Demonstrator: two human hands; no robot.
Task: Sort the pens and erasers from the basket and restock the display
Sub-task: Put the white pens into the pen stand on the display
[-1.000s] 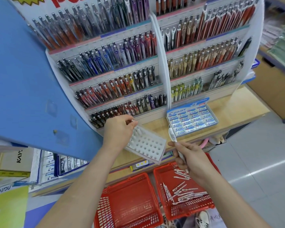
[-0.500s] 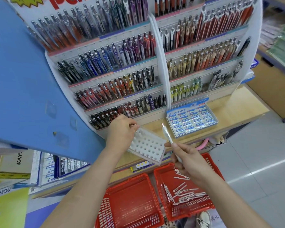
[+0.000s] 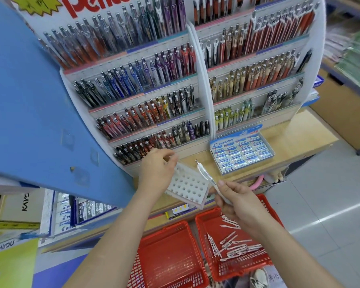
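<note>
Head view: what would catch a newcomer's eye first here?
The curved pen display fills the upper frame, rows packed with pens. The left hand holds a white perforated tray while the right hand holds a white pen beside it. Below, a red basket holds more white pens.

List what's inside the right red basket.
Loose white pens lie scattered in the right red basket. The right hand, gripping another pen, and its forearm cover the back and right side; anything there is hidden.

The left forearm (image 3: 116, 235) and right forearm (image 3: 291, 252) are bare. A white shoe (image 3: 258, 277) shows at bottom right.
</note>
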